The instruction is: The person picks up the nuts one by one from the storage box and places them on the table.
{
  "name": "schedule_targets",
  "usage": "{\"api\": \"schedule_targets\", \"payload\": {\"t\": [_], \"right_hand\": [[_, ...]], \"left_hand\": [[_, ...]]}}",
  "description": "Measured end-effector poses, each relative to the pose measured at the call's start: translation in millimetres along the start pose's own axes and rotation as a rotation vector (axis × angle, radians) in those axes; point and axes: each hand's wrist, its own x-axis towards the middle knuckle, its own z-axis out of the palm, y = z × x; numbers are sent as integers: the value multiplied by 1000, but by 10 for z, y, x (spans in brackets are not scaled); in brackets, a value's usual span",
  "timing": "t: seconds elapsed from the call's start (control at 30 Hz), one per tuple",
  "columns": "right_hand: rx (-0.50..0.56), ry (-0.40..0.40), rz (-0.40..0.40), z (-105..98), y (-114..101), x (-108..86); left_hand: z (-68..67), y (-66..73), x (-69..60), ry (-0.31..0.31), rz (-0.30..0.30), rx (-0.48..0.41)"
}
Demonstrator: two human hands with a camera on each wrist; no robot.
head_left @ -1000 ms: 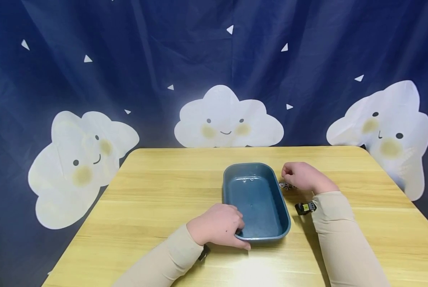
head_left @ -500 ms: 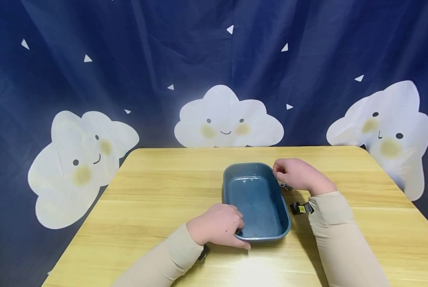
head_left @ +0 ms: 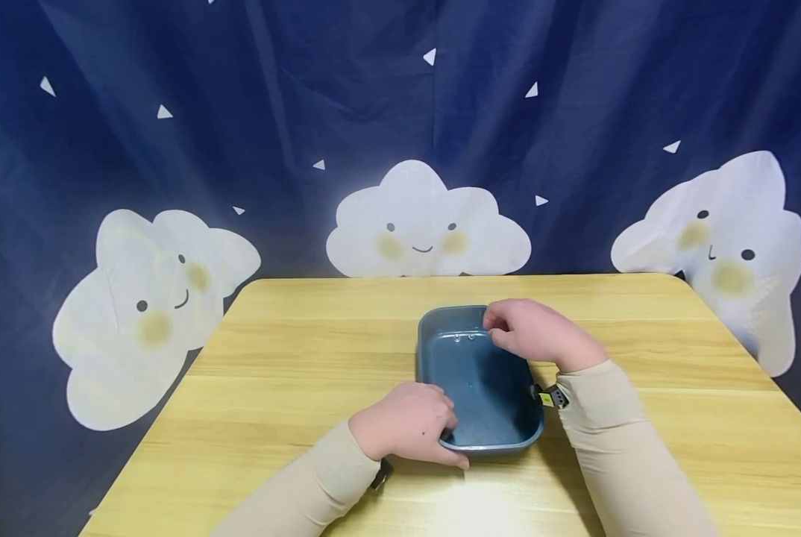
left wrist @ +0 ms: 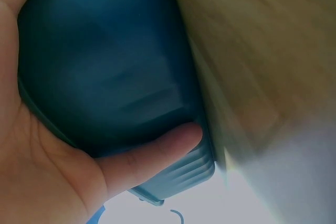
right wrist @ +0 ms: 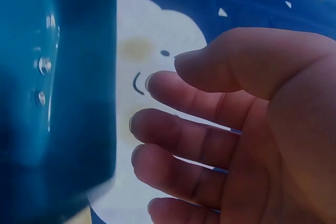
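Observation:
A dark blue-green plastic tray [head_left: 491,403] lies on the wooden table. My left hand [head_left: 407,421] grips its near left corner, fingers over the rim and thumb [left wrist: 157,153] along the outer wall in the left wrist view. My right hand [head_left: 535,332] hovers above the tray's far right corner, fingers curled and thumb close to the index finger. In the right wrist view I cannot see whether the right hand [right wrist: 231,124] holds anything. Two small shiny metal pieces, like nuts [right wrist: 44,65], lie at the tray's far end.
The wooden table [head_left: 293,358] extends around the tray on every side. Behind it hangs a dark blue curtain [head_left: 374,89] with white cloud prints. The right hand and sleeve cover the spot just right of the tray.
My right hand has moved left, from beside the tray to over its far right corner. The small metal pieces right of the tray are now hidden. The left hand stays put.

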Motion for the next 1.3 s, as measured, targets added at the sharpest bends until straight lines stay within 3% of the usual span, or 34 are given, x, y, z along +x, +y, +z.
{"api": "schedule_targets", "payload": {"t": [0.37, 0.7, 1.3], "right_hand": [[-1, -64, -22, 172, -87, 140], [-94, -145, 11, 346, -133, 250], [-235, -186, 22, 540, -143, 380]], "left_hand": [[4, -2, -4, -5, -3, -5], [-7, 6, 1, -20, -16, 7], [22, -1, 12, 4, -3, 4]]}}
